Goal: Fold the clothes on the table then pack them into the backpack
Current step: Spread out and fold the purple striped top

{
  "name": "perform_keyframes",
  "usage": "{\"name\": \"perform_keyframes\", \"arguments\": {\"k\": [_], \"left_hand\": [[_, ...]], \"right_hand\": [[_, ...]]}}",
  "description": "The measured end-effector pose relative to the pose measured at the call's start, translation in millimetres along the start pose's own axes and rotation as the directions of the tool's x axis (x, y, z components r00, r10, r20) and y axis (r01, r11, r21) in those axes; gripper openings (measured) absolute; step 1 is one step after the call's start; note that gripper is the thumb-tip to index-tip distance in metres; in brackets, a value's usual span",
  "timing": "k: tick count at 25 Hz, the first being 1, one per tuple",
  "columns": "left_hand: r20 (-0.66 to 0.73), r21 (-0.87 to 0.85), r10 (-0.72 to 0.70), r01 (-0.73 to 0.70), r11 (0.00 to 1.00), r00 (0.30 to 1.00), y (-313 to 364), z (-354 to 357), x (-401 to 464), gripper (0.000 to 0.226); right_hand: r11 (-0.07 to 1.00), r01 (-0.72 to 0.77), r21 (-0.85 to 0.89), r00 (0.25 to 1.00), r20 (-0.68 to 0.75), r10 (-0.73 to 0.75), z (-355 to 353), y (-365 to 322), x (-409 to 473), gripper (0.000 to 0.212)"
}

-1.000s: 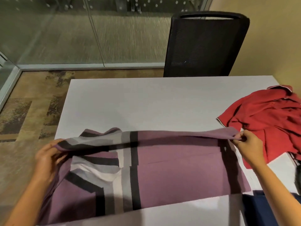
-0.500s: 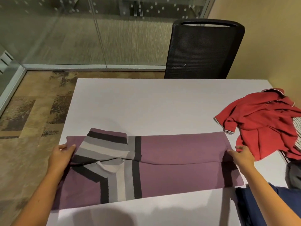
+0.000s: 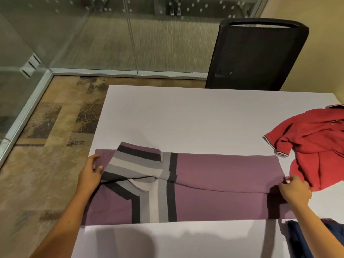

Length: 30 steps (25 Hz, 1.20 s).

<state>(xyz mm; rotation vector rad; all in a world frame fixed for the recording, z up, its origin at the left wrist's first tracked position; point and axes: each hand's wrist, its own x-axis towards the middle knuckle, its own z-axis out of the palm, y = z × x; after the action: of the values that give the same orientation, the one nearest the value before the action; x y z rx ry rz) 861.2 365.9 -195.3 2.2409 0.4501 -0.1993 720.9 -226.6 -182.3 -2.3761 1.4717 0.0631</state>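
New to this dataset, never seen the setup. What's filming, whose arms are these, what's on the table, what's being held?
There is no robot here: a person wears a wide-angle camera on the head, looking down at their own bare arms. On the white table lies a purple knitted garment with grey and black stripes, folded over lengthwise. The left hand grips its left end and the right hand pinches its right end. A crumpled red polo shirt lies to the right, dark blue cloth at the near right corner. A black mesh chair stands behind. No backpack is in view.

Purple shirt (image 3: 214, 185) matt knit cloth; table (image 3: 186, 116) smooth matt; chair (image 3: 256, 56) black mesh.
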Motion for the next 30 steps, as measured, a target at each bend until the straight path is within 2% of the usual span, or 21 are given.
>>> {"name": "perform_keyframes", "arguments": {"k": [2,4,6,8,10,12,13,16,19,22,24,26,29,30], "left_hand": [[-0.085,0.102,0.031,-0.022,0.995,0.996,2,-1,-4,0.026],[-0.158,0.185,0.066,-0.037,0.982,0.985,10,-1,-10,0.02],[-0.131,0.209,0.123,-0.094,0.973,0.984,18,0,-15,0.026],[-0.085,0.185,0.151,-0.133,0.974,0.985,25,3,-18,0.025],[-0.047,0.138,0.098,-0.091,0.986,0.994,31,4,-17,0.024],[0.038,-0.008,-0.045,0.046,0.999,0.998,35,3,-14,0.029],[0.1,-0.119,-0.109,0.12,0.986,0.989,36,3,-14,0.027],[0.233,-0.296,-0.162,0.228,0.928,0.959,36,-3,-20,0.013],[0.242,-0.368,-0.073,0.161,0.916,0.968,29,-16,-34,0.018],[0.23,-0.36,-0.022,0.106,0.927,0.973,12,-23,-55,0.026],[0.159,-0.119,-0.01,0.029,0.992,0.987,-7,-18,-64,0.026],[0.085,0.134,0.001,-0.013,0.991,0.996,-20,-12,-71,0.029],[-0.006,0.16,-0.025,0.025,0.987,1.0,-20,-5,-79,0.018],[-0.023,0.144,-0.041,0.044,0.989,0.999,-15,-3,-80,0.016]], "right_hand": [[0.999,0.036,-0.012,0.995,-0.094,-0.037,16,-20,-18,0.035],[0.977,0.214,0.015,0.966,-0.15,-0.21,32,-54,-42,0.031],[0.9,0.431,0.07,0.898,-0.127,-0.42,50,-91,-72,0.019],[0.785,0.561,0.262,0.817,-0.022,-0.576,66,-131,-113,0.01],[0.745,0.497,0.444,0.755,0.201,-0.624,77,-168,-160,0.014],[0.789,0.342,0.511,0.68,0.445,-0.583,90,-200,-198,0.005],[0.815,0.249,0.523,0.646,0.537,-0.542,95,-211,-210,0.008],[0.847,0.044,0.53,0.585,0.674,-0.452,98,-231,-223,0.025],[0.813,-0.05,0.58,0.57,0.685,-0.454,89,-231,-225,0.028],[0.819,-0.015,0.574,0.535,0.696,-0.478,85,-213,-229,0.027],[0.851,0.138,0.506,0.546,0.679,-0.492,92,-196,-233,0.023],[0.855,0.338,0.393,0.585,0.623,-0.519,104,-180,-235,0.012],[0.784,0.523,0.334,0.616,0.488,-0.619,111,-169,-241,0.002],[0.764,0.549,0.339,0.625,0.441,-0.644,111,-169,-244,0.007]]}}
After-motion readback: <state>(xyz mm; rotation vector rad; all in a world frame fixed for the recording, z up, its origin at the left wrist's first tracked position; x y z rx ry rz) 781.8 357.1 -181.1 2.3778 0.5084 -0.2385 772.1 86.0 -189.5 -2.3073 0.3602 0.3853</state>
